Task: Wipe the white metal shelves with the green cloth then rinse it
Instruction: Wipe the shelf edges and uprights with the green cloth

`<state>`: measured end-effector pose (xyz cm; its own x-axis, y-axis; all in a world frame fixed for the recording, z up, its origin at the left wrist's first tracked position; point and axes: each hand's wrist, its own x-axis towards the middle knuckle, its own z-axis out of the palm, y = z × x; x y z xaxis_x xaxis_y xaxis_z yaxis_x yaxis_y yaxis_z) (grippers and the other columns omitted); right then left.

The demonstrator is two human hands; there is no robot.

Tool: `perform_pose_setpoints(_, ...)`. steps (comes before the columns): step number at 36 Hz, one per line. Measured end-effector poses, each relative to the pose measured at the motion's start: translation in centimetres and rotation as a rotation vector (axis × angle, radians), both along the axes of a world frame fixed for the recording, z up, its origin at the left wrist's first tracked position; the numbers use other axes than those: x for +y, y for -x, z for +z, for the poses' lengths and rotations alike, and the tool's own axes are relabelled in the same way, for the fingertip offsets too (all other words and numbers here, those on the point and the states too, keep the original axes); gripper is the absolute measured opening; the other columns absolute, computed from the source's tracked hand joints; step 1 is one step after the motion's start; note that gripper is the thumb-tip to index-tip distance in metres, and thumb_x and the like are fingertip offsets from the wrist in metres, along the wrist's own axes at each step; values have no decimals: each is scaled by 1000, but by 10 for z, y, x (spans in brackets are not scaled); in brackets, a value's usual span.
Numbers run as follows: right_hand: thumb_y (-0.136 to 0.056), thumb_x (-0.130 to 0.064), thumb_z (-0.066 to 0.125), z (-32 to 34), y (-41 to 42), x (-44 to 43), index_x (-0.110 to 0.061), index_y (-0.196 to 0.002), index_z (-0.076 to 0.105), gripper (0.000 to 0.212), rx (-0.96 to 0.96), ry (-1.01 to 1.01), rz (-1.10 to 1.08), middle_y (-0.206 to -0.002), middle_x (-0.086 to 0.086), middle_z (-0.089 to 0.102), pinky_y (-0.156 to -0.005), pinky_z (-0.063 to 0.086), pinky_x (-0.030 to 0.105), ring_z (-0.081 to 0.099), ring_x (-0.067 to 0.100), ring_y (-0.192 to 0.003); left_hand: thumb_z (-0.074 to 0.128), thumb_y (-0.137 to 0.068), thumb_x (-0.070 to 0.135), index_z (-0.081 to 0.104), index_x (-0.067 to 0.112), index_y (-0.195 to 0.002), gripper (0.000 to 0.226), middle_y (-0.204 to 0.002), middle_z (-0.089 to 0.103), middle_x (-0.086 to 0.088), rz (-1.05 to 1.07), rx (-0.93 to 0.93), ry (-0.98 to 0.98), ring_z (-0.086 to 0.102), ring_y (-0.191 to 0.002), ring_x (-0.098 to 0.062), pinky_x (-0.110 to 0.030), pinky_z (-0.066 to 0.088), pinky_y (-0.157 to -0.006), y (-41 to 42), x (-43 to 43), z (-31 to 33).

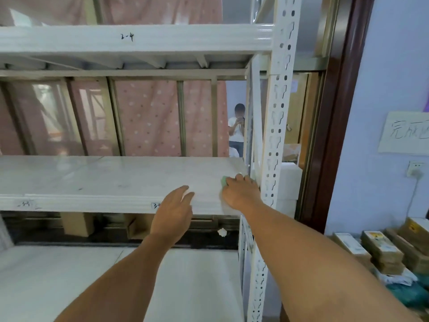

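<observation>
A white metal shelf unit fills the view. Its middle shelf (104,177) is a broad white board at chest height. My right hand (241,191) presses down on the green cloth (223,181) at the shelf's right end, beside the perforated white upright (276,135). Only a small green corner of the cloth shows past my fingers. My left hand (174,214) hovers over the shelf's front edge near the middle, fingers apart and holding nothing. Above is the upper shelf (139,40), below the lower shelf (69,282).
Pink dotted curtains (151,117) hang behind the shelves. A person (236,133) stands far back in a gap. Cardboard boxes (383,252) are stacked on the floor at the right, by a dark brown door frame (329,135) and a pale wall with a paper sign (404,133).
</observation>
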<state>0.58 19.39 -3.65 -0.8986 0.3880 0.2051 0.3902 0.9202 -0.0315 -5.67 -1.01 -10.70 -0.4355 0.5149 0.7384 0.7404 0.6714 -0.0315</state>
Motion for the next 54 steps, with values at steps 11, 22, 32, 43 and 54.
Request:
perform_pose_setpoints(11,-97,-43,11,0,17,-6,-20,-160,7,67,-121,141,-53,-167,5,5,-121,10,53,9,31,-152,61,-92,12,67,3,-114,24,-116,64,-14,367,-78,-61,59,-107,-31,-44,49,-95,48,-162,15)
perform_pose_setpoints(22,-93,-65,8,-3,58,-50,-17,-160,-4,84,-145,219,-172,-168,6,-4,-122,4,54,0,29,-154,48,-99,20,57,10,-134,37,-136,57,-4,343,-224,-28,51,-127,-22,-39,41,-110,99,-252,6)
perform_pose_setpoints(32,-94,-64,6,-1,89,-114,-14,-160,-2,83,-125,226,-173,-167,8,-5,-122,5,51,2,28,-154,58,-93,9,58,7,-130,37,-127,58,-8,176,-143,56,56,-114,-25,-37,55,-87,134,-291,1)
perform_pose_setpoints(43,-92,-71,7,-3,140,-195,-15,-160,-2,88,-140,234,-152,-168,7,-4,-123,5,48,1,26,-154,52,-94,15,55,-1,-128,37,-130,56,-15,291,-174,-28,54,-118,-29,-42,50,-100,177,-365,-13)
perform_pose_setpoints(54,-96,-67,1,-8,176,-303,-13,-160,4,84,-57,175,-68,-167,9,2,-122,8,46,6,28,-153,49,-94,19,51,11,-136,43,-133,55,-2,272,-184,9,54,-119,-19,-35,47,-102,190,-392,1)
